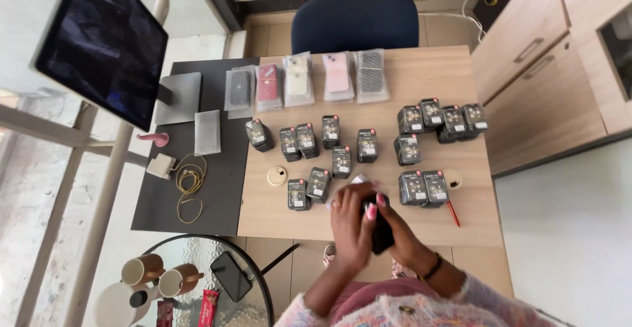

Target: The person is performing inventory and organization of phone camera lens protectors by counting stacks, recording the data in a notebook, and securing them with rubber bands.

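Both hands meet at the near edge of the light wooden worktop (421, 83), approx. 6 o'clock. The left hand (349, 218) wraps around a black slab-shaped phone-like object (382, 238) from the 9 o'clock side, fingers curled over its top. The right hand (401, 231) grips the same object from the 3 o'clock side, w/ a dark band at the wrist. A scrap of white wrapping (361, 179) shows just past the hands at 12 o'clock.

Beyond, small black retail boxes (332, 159) stand in loose groups across the worktop's middle, more stacked towards 2 o'clock. A red pen (453, 214) lies at 3 o'clock. At the far edge, 12 o'clock, a row of clear-bagged phone cases (309, 80) sits before a dark blue chair (355, 21). At 9 o'clock, a yellow coiled cable (189, 185) lies on a dark grey mat (217, 189).
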